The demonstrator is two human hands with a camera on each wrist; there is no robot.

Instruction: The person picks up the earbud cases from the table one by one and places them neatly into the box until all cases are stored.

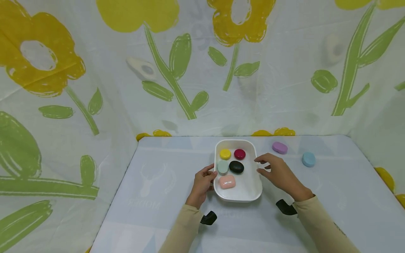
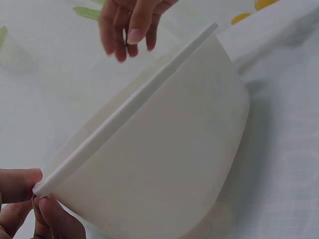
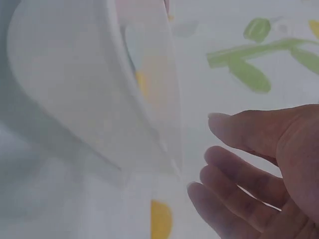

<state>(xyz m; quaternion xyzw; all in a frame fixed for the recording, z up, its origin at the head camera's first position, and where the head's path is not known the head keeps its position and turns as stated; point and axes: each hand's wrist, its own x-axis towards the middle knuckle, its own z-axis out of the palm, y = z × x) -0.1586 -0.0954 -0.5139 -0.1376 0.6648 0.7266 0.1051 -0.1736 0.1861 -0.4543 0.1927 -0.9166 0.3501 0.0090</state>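
A white rectangular tub [image 1: 248,183] with rounded corners stands on the table. My left hand [image 1: 202,184] pinches its left rim between thumb and fingers; the left wrist view shows those fingers [image 2: 62,219] at the rim's end. Beside the right rim, my right hand [image 1: 278,175] has its fingers apart and nothing between them. Inside the tub lie a yellow disc [image 1: 225,154], a dark red disc [image 1: 239,154], a pale green disc [image 1: 223,167], a black oval piece [image 1: 236,167] and a pink soap-like bar [image 1: 227,182].
Behind my right hand, a purple oval piece [image 1: 280,148] and a light blue disc [image 1: 308,159] lie on the pale table [image 1: 152,207]. A flower-printed cloth [image 1: 278,91] rises along the table's back edge and sides. Black straps stick out near both sleeves.
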